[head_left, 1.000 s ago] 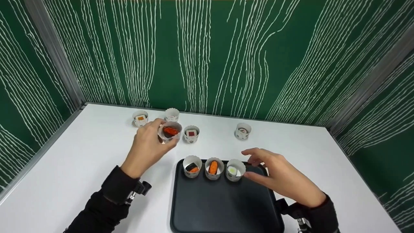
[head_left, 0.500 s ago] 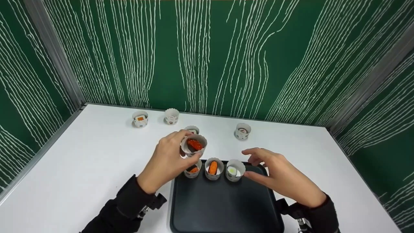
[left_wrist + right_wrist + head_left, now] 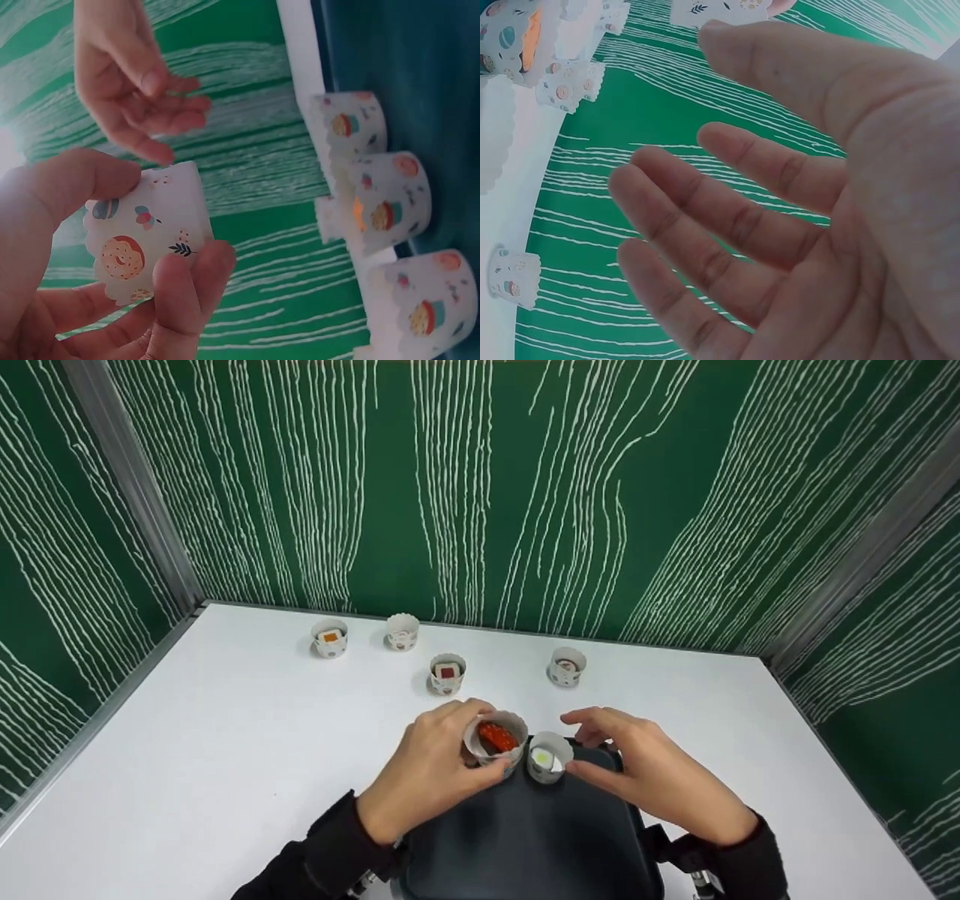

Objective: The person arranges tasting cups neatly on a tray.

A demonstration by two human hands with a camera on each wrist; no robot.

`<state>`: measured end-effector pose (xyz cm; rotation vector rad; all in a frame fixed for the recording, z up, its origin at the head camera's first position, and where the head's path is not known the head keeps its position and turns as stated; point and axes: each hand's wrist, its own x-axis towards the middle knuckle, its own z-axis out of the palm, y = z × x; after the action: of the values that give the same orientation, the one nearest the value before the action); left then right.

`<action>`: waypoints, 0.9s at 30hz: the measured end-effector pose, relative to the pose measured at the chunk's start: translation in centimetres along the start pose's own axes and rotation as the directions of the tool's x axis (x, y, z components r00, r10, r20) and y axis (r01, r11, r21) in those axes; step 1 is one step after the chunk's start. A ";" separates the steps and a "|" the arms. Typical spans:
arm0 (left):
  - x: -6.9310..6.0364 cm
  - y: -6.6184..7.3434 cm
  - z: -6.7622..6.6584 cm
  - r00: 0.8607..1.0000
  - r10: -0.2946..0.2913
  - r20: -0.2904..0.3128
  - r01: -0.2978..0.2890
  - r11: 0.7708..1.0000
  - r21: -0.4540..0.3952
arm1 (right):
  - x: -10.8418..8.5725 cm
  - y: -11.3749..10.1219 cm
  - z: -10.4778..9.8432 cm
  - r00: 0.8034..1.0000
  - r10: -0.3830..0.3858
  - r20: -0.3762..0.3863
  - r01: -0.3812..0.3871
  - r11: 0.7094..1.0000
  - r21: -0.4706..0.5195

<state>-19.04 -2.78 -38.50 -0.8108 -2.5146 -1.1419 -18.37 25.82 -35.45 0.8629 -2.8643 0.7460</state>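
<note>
My left hand [image 3: 435,765] pinches the rim and side of a patterned paper cup [image 3: 513,729] with a red-topped sushi piece in it, above the tray's far left part. In the left wrist view the held cup [image 3: 150,232] sits between thumb and fingers, clear of three cups over the dark tray. Just right of it in the head view stands a cup with a white and pale green piece [image 3: 550,757]. Beside that cup my right hand [image 3: 652,765] is held with fingers spread and nothing between them. The held cup and left hand hide the tray's other two cups in the head view.
Further back on the white table [image 3: 225,720] stand a cup with an orange-topped piece [image 3: 330,639], another cup [image 3: 403,633], one with a red-centred piece [image 3: 448,673] and one at right [image 3: 567,667]. The black tray [image 3: 532,840] lies nearest me; green panels enclose the table.
My left hand has carried the cup with the red-topped piece rightward and nearer, from among the back cups to above the tray's far edge. My right hand has barely moved.
</note>
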 end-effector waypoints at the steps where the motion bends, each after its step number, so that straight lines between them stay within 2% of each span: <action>1: -0.1 0.1 0.2 1.000 -0.004 0.015 0.004 1.000 -0.007 | 0.0 0.0 0.1 1.000 -0.002 0.007 0.002 1.000 0.003; 5: -0.4 0.3 0.7 0.999 -0.004 0.047 0.005 1.000 -0.020 | 0.2 -0.2 0.3 1.000 -0.009 0.026 0.009 1.000 0.011; 11: -0.5 0.3 1.3 0.999 0.025 0.038 -0.026 1.000 0.016 | 0.3 -0.4 0.5 0.999 -0.025 0.038 0.024 1.000 0.019; 18: -0.8 0.3 1.9 0.997 0.068 0.040 -0.069 0.998 0.016 | 0.5 -0.7 1.2 0.997 -0.059 0.045 0.058 0.998 0.015; 27: -0.9 0.4 2.5 0.997 0.073 0.037 -0.072 0.997 -0.019 | 0.6 -1.1 1.6 0.995 -0.068 0.069 0.065 0.997 0.041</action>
<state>-18.10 -1.04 -40.29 -0.9292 -2.4865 -1.1375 -18.20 23.98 -36.29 1.0042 -2.8739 0.7817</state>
